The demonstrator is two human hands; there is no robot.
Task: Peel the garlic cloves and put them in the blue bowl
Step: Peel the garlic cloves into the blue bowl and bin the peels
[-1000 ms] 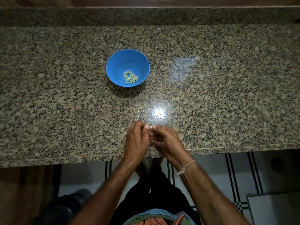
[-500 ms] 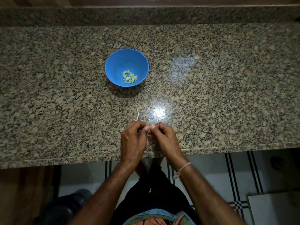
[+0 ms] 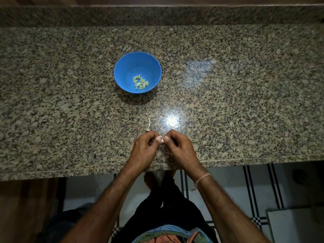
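While peeled cloves (image 3: 140, 82) lie inside the blue bowl (image 3: 125, 71), left hand (image 3: 142, 149) and right hand (image 3: 182, 148), nearer the viewer than the bowl, together pinch one garlic clove (image 3: 162, 140).

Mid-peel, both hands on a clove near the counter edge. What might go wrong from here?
The garlic clove, pinched between left hand and right hand, is near the countertop edge; a slip could drop it to the floor. Skin scraps lie between the hands and the blue bowl and might get carried in.

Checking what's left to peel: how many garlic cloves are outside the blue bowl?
1: the garlic clove, pinched between left hand and right hand. More may be hidden in the palms.
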